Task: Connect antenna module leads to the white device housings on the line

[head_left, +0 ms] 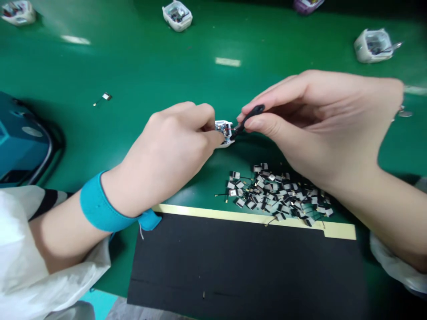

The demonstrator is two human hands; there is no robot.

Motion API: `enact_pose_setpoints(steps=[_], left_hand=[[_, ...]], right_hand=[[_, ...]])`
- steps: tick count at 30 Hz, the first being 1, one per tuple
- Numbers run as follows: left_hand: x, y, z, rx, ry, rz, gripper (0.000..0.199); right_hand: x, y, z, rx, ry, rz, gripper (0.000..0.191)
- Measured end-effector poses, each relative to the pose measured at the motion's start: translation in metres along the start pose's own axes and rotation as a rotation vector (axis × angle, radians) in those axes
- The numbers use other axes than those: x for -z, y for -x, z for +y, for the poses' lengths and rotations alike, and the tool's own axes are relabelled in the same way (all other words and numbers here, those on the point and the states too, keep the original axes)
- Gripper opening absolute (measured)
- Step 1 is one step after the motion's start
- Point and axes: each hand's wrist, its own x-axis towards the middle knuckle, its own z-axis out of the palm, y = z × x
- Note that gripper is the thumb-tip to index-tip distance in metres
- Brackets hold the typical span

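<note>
My left hand [170, 142] pinches a small white housing with an exposed circuit board [223, 131] at its fingertips. My right hand [313, 120] holds a black pointed tool [248, 119], probably plastic tweezers, between thumb and forefinger. The tool's tip touches the board, where a thin red wire shows. Below my right hand lies a loose pile of several small flat antenna pieces with thin black leads [276, 193]. A teal wrist strap [103, 206] circles my left wrist.
A black mat [240, 262] with a yellow taped edge lies on the green bench [133, 62]. A teal case [23, 142] stands at the left. Several white containers of parts [372, 46] sit further back, and a single antenna piece [106, 96] lies alone.
</note>
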Motion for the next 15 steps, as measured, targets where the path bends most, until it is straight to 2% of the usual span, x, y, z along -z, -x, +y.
enact_pose_setpoints(steps=[4, 8, 15], left_hand=[[-0.0015, 0.0008, -0.0009, -0.001, -0.020, 0.014, 0.028], [-0.0033, 0.0011, -0.0018, -0.024, -0.031, 0.054, 0.029], [-0.0038, 0.0022, -0.0016, -0.043, -0.043, 0.062, 0.029]], right_hand=[[-0.0040, 0.0050, 0.0007, -0.004, -0.002, 0.025, 0.009], [-0.0030, 0.0078, 0.0013, 0.075, 0.070, 0.045, 0.007], [-0.0028, 0.0078, -0.0011, 0.060, 0.146, -0.026, 0.006]])
